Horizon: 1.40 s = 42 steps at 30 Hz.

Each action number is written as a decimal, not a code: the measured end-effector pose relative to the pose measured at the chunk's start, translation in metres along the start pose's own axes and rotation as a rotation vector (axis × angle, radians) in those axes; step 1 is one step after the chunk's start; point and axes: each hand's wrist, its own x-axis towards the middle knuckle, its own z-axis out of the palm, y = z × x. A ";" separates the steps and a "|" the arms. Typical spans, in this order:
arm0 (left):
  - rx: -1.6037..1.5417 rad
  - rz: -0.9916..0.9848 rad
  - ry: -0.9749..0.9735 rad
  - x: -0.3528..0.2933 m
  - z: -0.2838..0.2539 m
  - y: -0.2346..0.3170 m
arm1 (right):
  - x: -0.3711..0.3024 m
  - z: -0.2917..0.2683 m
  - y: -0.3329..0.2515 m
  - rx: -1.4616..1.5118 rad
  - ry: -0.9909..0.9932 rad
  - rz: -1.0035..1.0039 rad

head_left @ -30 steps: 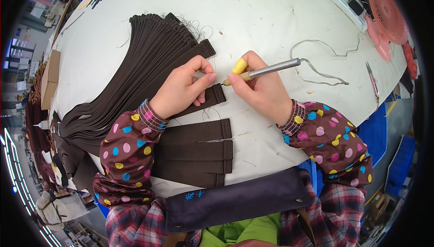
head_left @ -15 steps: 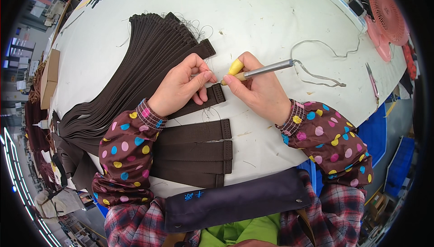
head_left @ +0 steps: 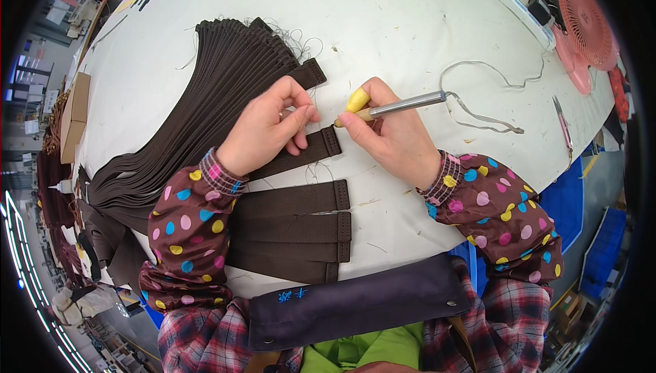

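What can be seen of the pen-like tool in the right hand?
The pen-like tool has a slim silver metal shaft, a pale wooden-looking front section and a thin tip. The right hand holds it like a pen, nearly level, tip pointing left just above the end of a brown webbing strap. A yellow finger cot on the index finger rests against it. A grey cord trails from its rear end across the white table.

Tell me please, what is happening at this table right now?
A person works on brown webbing straps at a white table. The left hand rests on one strap and pinches what looks like a loose thread at its stitched end. The right hand holds a corded pen-shaped tool, its tip close to that end. A fanned pile of straps lies behind; four straps lie nearer the person.
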 end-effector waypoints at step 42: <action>1.086 0.362 0.177 -0.015 0.022 0.009 | -0.001 -0.021 -0.009 0.057 0.098 -0.078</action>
